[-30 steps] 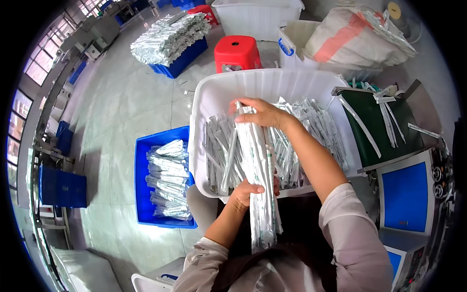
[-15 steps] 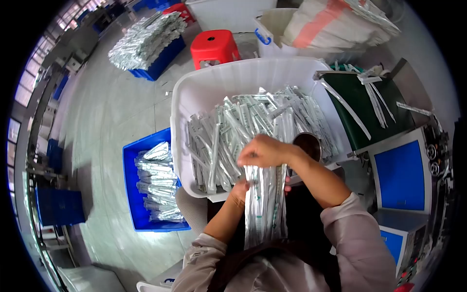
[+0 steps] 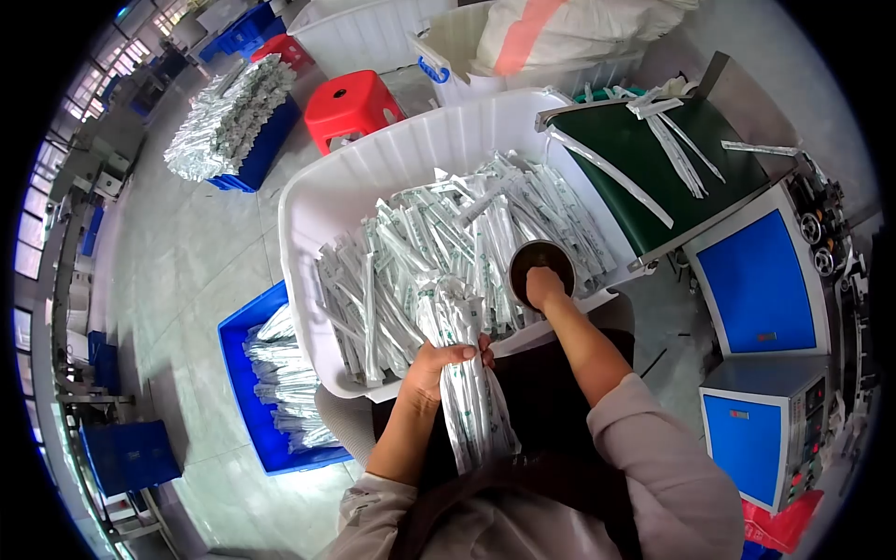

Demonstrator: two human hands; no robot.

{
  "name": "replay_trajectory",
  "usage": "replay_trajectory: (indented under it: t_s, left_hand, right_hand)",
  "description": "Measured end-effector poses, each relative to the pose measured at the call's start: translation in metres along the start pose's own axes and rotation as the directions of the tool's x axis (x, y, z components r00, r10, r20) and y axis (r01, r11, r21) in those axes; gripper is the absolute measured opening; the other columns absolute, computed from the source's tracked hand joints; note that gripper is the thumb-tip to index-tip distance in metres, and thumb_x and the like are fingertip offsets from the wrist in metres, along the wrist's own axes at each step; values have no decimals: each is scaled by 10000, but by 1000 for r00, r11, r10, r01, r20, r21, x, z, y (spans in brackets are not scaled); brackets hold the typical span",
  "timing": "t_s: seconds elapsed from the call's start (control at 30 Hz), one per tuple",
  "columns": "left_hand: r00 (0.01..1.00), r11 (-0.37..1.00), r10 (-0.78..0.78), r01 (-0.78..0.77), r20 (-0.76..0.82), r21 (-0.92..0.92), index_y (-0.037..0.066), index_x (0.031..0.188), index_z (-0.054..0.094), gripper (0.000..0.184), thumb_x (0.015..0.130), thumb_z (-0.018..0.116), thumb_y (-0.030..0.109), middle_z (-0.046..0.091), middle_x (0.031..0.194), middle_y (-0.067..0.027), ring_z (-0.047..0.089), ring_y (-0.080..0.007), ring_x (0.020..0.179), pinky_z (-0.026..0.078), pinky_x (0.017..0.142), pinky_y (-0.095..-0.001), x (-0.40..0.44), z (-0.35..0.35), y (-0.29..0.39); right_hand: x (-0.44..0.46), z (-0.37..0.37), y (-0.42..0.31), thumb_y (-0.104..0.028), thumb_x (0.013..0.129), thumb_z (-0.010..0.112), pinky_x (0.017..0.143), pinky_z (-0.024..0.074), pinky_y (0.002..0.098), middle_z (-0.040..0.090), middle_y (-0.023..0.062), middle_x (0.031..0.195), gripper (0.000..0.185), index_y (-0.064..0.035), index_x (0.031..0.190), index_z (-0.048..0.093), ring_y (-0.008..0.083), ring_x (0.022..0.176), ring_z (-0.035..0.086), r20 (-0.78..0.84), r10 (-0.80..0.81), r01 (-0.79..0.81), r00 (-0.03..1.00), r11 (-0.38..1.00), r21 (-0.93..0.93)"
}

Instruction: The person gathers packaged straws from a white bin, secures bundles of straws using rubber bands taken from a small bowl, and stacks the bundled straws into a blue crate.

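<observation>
My left hand [image 3: 437,366] is closed around a bundle of long silvery sealed packets [image 3: 467,401] with green print, held over my lap at the near edge of the white tub [image 3: 303,196]. More loose packets [image 3: 411,233] of the same kind fill the tub. My right hand [image 3: 544,285] reaches into a round dark brown bowl [image 3: 529,254] that sits at the tub's near right side. The fingertips of that hand are hidden inside the bowl, so whether they hold anything does not show.
At my left, a blue crate [image 3: 245,373] holds stacked packets. Farther off stand another loaded blue crate [image 3: 257,159] and a red stool [image 3: 345,103]. A green conveyor belt [image 3: 616,168] with a few packets adjoins the tub's right side, beside blue-panelled machinery [image 3: 761,280].
My right hand has left the top of the packet bundle and moved right into the brown bowl. My left hand keeps the bundle, now gripped together and tilted. The whole view has turned slightly.
</observation>
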State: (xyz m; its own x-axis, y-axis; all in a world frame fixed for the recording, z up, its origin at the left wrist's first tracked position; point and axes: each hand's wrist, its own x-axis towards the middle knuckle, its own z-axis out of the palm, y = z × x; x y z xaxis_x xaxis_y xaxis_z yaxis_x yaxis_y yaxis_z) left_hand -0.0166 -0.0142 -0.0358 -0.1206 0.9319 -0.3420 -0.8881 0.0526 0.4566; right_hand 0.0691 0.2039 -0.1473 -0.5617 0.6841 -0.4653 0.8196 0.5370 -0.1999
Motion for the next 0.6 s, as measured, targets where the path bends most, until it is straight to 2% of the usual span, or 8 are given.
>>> replay_trajectory:
  t_s: [0.07,0.27,0.3,0.43,0.47,0.53,0.57,0.6]
  left_hand:
    - [1000,999,20,-21,-22,-45,-34,925,525,355,590,628,20,550,790,-114,554,-240,724,467,677,-362,-4,-1,0]
    - [990,994,98,-93,-103,54,-23,975,485,388,604,593,8,532,788,-115,534,-252,711,470,654,-380,-14,3,4]
    - [989,995,92,-85,-113,60,-31,956,501,383,592,608,16,545,784,-116,549,-247,703,473,658,-373,-14,4,4]
    - [983,985,133,-117,-125,127,-52,866,534,295,591,611,19,553,749,-118,557,-243,679,479,634,-358,-19,18,6]
    - [982,979,139,-116,-129,170,-48,854,549,291,582,621,26,567,721,-120,573,-230,657,483,630,-344,-20,19,8]
    - [975,956,169,-128,-141,265,-58,891,546,314,597,615,25,562,768,-129,566,-255,687,479,630,-359,-21,22,8]
    - [977,955,144,-96,-156,279,-59,901,550,325,591,615,14,574,774,-135,575,-251,681,480,636,-349,-22,23,8]
    - [975,941,158,-100,-158,324,-50,897,558,316,597,629,17,585,775,-124,580,-226,679,479,647,-330,-19,25,6]
  right_hand:
    - [-13,-13,-10,-77,748,492,680,495,384,624,174,836,166,-17,769,645,316,800,606,-140,-36,38,989,999,9]
    - [-26,-24,-10,-81,746,489,647,494,393,624,164,772,165,-11,729,638,309,764,611,-298,-35,36,954,999,-2]
    - [-27,-22,-9,-86,755,484,647,490,401,624,156,761,171,-27,727,642,313,727,608,-372,-24,35,928,999,23]
    - [-38,-28,-4,-110,751,527,651,480,384,620,146,750,135,-42,719,639,308,700,598,-491,-14,22,871,1000,12]
    - [-45,-30,-3,-121,740,559,651,472,376,615,142,744,110,-47,722,637,306,697,593,-496,-60,171,866,968,182]
    - [-71,-44,-17,-131,700,635,628,449,360,603,141,733,89,-50,736,633,299,697,585,-504,-203,454,840,771,447]
    - [-97,-55,-33,-101,703,621,605,444,365,603,146,729,71,-41,740,633,303,681,586,-531,-284,554,798,691,464]
    - [-127,-73,-50,-71,703,604,589,443,359,597,161,741,86,-19,768,623,308,679,587,-450,-380,588,808,558,586]
